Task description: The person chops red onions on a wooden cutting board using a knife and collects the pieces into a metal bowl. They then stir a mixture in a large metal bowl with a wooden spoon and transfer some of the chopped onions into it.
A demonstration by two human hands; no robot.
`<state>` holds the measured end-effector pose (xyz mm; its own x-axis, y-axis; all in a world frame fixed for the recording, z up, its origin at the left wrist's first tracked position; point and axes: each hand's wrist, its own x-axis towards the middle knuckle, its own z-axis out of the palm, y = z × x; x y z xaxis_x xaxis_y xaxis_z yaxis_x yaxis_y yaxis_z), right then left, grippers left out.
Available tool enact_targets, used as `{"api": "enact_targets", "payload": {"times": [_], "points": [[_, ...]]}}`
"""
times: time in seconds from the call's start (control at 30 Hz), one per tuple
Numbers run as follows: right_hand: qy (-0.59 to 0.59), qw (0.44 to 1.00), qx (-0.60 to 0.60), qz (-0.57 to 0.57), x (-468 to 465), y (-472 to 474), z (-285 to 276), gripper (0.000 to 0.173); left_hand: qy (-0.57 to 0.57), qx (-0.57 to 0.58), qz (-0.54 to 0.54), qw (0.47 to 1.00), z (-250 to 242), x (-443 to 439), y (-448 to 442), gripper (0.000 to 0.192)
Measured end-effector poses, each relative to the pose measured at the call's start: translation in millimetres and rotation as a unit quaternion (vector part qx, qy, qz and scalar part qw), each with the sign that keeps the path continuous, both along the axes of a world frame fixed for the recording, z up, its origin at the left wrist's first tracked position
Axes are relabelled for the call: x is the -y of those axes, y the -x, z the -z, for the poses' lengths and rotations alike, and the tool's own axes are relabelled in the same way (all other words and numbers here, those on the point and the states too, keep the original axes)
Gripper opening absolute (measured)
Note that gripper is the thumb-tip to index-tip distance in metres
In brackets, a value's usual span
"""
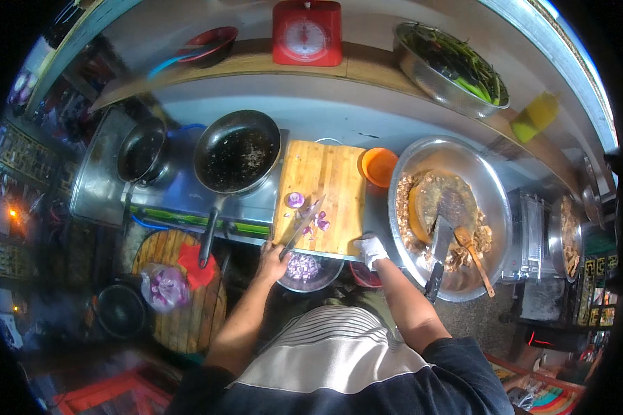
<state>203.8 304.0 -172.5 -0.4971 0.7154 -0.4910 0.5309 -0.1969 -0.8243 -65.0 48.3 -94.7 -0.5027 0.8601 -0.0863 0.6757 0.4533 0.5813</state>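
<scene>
My left hand (273, 263) is closed round the handle of a kitchen knife (306, 222), at the near left corner of a wooden cutting board (327, 171). The knife's blade slants away over the board, among purple onion pieces (322, 222). A cut piece of purple onion (294, 200) lies left of the blade. My right hand (372, 250), in a white glove, grips the board's near right corner; its fingers are partly hidden. Below the near edge, a metal bowl (328, 282) holds diced purple onion (303, 266), partly covered by the board.
A large metal basin (446, 145) at right holds chopped food, a round block, a cleaver (440, 241) and a wooden spoon (467, 241). An orange bowl (381, 166) touches the board. Two frying pans (238, 150) sit on the stove at left, one handle jutting nearer. A red scale (307, 33) stands on the shelf.
</scene>
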Motion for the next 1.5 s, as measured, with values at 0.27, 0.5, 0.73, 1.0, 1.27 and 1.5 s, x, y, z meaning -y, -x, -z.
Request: {"api": "enact_targets", "payload": {"times": [0.27,0.5,0.73,1.0,1.27,1.5], "points": [[-0.058,0.994,0.088,0.019,41,2,-68,0.030,-0.002,0.082,-0.048,0.995,-9,29,0,0.039],[-0.286,0.955,0.074,0.006,55,22,-91,0.024,0.128,0.066,-0.016,0.990,-67,-2,-53,0.035],[-0.294,0.943,0.023,-0.157,62,77,-96,0.020,0.163,0.017,0.017,0.986,-66,-50,-74,0.031],[-0.447,0.839,-0.124,-0.284,44,95,-109,0.017,0.176,-0.043,-0.034,0.983,-136,-43,-38,0.030],[-0.269,0.909,-0.021,-0.318,40,99,-120,0.021,0.239,-0.079,0.065,0.966,-148,-118,-18,0.031],[-0.270,0.950,0.031,-0.151,48,84,-92,0.018,0.283,-0.056,0.088,0.953,-129,-99,-36,0.028]]}}
